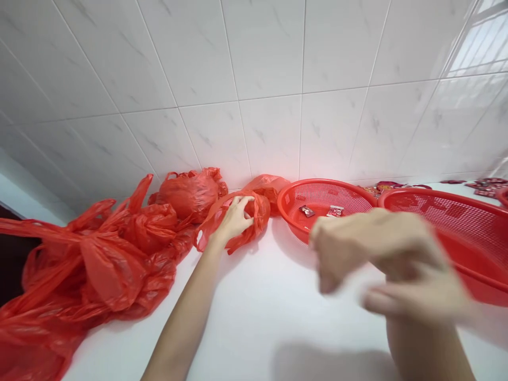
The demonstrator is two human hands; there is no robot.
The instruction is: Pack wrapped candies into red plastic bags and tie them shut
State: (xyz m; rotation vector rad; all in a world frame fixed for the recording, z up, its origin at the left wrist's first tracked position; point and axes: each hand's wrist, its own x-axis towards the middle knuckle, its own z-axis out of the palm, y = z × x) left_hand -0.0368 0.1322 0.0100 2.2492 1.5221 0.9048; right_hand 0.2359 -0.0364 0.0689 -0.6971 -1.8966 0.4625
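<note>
My left hand (pixel 236 217) is at the mouth of an open red plastic bag (pixel 260 214), its fingers curled at the bag's opening; what they hold, if anything, is hidden. My right hand (pixel 389 264), smeared by motion, is over the white table in front of two red mesh baskets. The nearer basket (pixel 293 225) has two small packets (pixel 335 211) lying in it. The other basket (pixel 476 206) stands to the right, partly behind my right hand.
Knotted red bags (pixel 115 264) pile up on the left of the white table (pixel 254 317). Another filled bag (pixel 190 193) rests by the tiled wall (pixel 270 53). Small red packets (pixel 486 187) lie behind the baskets.
</note>
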